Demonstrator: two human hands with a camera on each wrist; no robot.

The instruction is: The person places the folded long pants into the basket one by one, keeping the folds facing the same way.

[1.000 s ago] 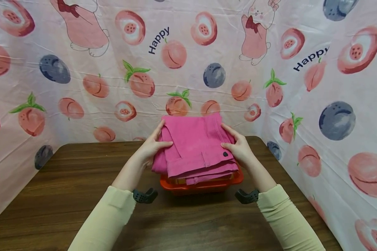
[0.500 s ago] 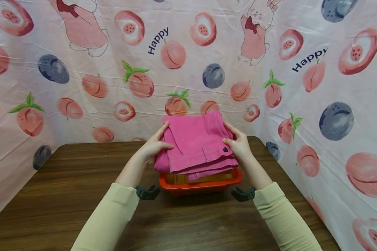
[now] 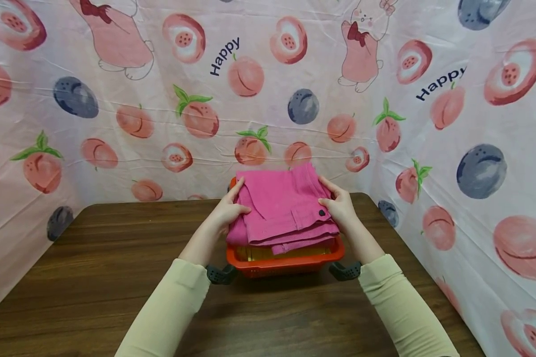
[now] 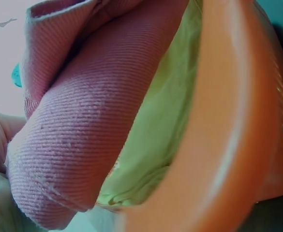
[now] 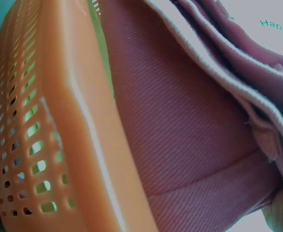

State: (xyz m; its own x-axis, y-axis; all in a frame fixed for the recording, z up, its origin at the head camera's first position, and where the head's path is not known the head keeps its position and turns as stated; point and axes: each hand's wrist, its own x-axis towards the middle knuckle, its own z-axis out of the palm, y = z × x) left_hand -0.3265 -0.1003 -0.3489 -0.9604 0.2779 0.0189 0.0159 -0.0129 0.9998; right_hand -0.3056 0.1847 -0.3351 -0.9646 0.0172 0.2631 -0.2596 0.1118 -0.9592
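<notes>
Folded pink trousers, with a dark button at the waistband, lie in a thick stack of layers over an orange-red plastic basket. My left hand grips the stack's left side, thumb on top. On the opposite side my right hand holds it the same way, its thumb near the button. Yellow-green cloth shows inside the basket, under the ribbed pink fabric in the left wrist view. The right wrist view has the trousers' layered edges beside the basket's rim.
The basket stands on a brown wood-grain table, towards its back. A fruit-printed sheet hangs behind the table and along both sides. Perforated basket walls show in the right wrist view.
The trousers have shifted slightly right and away from the front rim, then dipped a little, both hands holding on. More of the basket's front and its back left corner shows now.
</notes>
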